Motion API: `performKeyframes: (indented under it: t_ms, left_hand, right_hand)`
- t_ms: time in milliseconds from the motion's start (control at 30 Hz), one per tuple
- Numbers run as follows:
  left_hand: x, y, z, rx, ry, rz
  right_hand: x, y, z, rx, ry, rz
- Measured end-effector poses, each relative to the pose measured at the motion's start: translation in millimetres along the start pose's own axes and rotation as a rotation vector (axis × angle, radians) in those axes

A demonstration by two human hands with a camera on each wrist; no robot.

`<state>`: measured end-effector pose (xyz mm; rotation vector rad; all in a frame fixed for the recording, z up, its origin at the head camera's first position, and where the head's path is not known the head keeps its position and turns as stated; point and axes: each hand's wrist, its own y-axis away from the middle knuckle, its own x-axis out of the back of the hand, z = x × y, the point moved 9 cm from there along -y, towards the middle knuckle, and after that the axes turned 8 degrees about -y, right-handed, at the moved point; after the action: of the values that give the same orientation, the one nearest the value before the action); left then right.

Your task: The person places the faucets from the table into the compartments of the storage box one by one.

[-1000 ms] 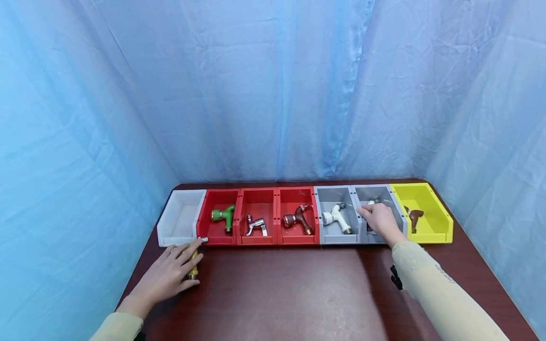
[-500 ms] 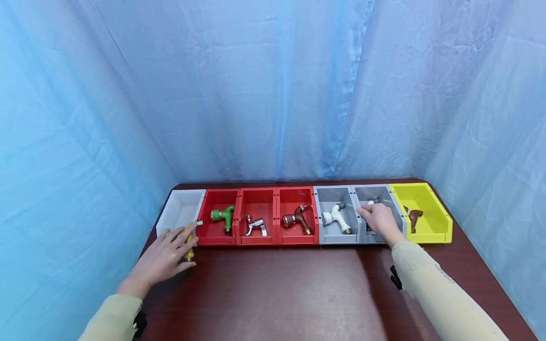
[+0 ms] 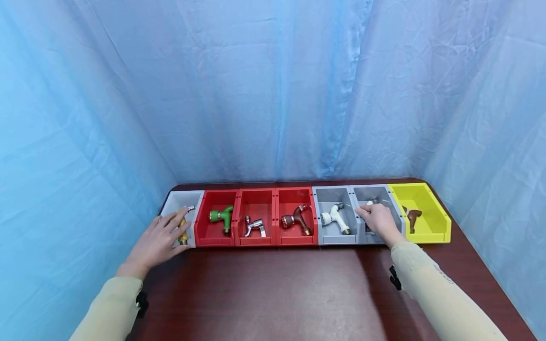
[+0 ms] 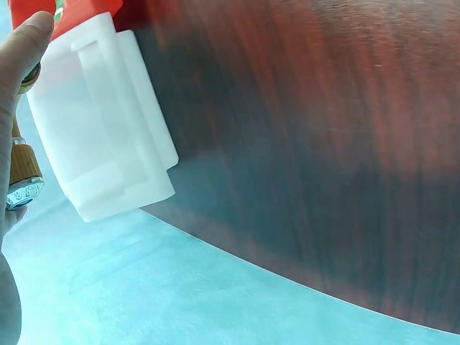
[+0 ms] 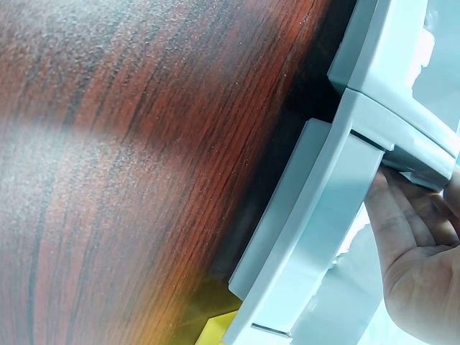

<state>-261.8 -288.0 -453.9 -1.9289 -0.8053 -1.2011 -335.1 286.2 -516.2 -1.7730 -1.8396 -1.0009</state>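
Observation:
My left hand [image 3: 158,239] holds a yellow faucet [image 3: 183,234] by its body, over the front part of the white bin [image 4: 100,136] at the left end of the row. The faucet's chrome tip points toward the back right. In the left wrist view its ribbed yellow-brown handle [image 4: 25,164] shows below the thumb. At the right, my right hand [image 3: 381,220] pinches the side wall between the two grey bins, its fingers [image 5: 395,219] down inside the right grey bin [image 5: 316,230]. A white faucet [image 3: 371,202] in that bin is mostly hidden behind the hand.
Red bins hold a green faucet [image 3: 222,216], a chrome faucet [image 3: 254,225] and a brown faucet [image 3: 296,220]. A white faucet [image 3: 336,218] lies in the left grey bin. The yellow bin [image 3: 435,218] holds a brown part [image 3: 412,218]. Blue curtains [image 3: 273,94] surround the table [image 3: 273,293].
My left hand has carried the yellow faucet forward and slightly left, from the table in front of the bins to over the white bin. The right hand stays on the grey bin wall.

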Motion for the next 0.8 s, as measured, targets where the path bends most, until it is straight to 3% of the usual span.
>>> performKeyframes:
  t_ms: [533,800]
  left_hand:
    - [-22.5,-18.0,-28.1,0.158,0.048,-0.162]
    - [-32.0,-19.6,-33.7,0.185,0.073,-0.194]
  right_hand:
    - [-0.5,1.6,-0.3,0.019,-0.009,-0.008]
    - [-1.0,2.0,-0.8,0.029,-0.010,-0.009]
